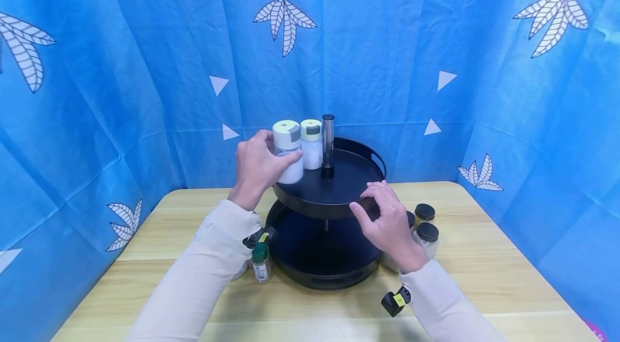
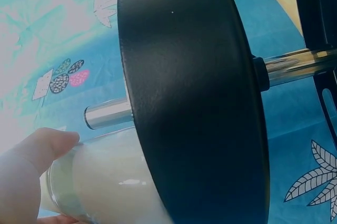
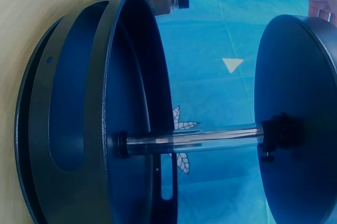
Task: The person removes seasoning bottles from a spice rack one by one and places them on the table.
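Note:
My left hand (image 1: 259, 164) grips a clear jar of white contents with a pale lid (image 1: 289, 156) at the left side of the upper tier, thumb across its front. In the left wrist view, a thumb (image 2: 50, 147) lies along the same jar (image 2: 113, 176), whose lower end is behind the tray wall. A similar jar (image 1: 311, 148) stands on the black two-tier rack (image 1: 334, 194), beside its metal post (image 1: 328, 142). At the rack's front right is my right hand (image 1: 387, 223), fingers loosely bent and thumb apart, fingertips right at the upper rim.
A green-capped spice jar (image 1: 261, 264) stands left of the lower tier (image 1: 324, 280), partly below my left forearm. Several black-lidded jars (image 1: 427, 237) stand to the right, some behind my right hand. A patterned blue curtain (image 1: 368, 62) surrounds the wooden table (image 1: 489, 256).

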Motion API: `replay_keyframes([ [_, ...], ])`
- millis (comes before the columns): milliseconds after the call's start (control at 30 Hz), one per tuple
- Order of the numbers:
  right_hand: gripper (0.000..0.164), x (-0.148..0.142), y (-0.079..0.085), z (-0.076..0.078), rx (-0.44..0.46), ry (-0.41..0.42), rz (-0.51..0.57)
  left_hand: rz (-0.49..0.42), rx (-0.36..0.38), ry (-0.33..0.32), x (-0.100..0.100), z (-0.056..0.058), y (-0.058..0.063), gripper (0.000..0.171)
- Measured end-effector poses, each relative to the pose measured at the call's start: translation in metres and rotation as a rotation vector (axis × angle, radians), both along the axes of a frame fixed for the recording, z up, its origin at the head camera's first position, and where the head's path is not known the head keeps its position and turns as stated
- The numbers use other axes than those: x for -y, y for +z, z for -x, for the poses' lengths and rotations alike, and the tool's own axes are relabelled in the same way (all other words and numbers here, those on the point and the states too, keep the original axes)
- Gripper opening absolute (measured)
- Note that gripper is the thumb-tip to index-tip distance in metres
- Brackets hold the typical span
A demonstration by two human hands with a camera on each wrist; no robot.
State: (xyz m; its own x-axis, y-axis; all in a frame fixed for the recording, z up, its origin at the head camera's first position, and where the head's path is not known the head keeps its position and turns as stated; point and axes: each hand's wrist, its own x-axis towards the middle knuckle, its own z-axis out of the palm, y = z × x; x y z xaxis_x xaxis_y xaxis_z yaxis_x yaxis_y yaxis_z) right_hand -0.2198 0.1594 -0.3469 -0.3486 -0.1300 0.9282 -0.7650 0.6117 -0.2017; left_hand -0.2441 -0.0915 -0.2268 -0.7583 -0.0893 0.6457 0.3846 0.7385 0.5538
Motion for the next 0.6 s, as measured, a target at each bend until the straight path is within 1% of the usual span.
replay_keyframes([
  [333, 0.041, -0.0006, 0.0010, -0.0014, 0.002, -0.001, 0.000, -0.007, 0.009, -0.003, 0.0009, -0.0042, 0.0031, 0.059],
  [600, 0.038, -0.0011, 0.0017, -0.0034, 0.019, 0.002, -0.002, -0.007, 0.010, -0.003, 0.0013, -0.0080, 0.0057, 0.060],
])
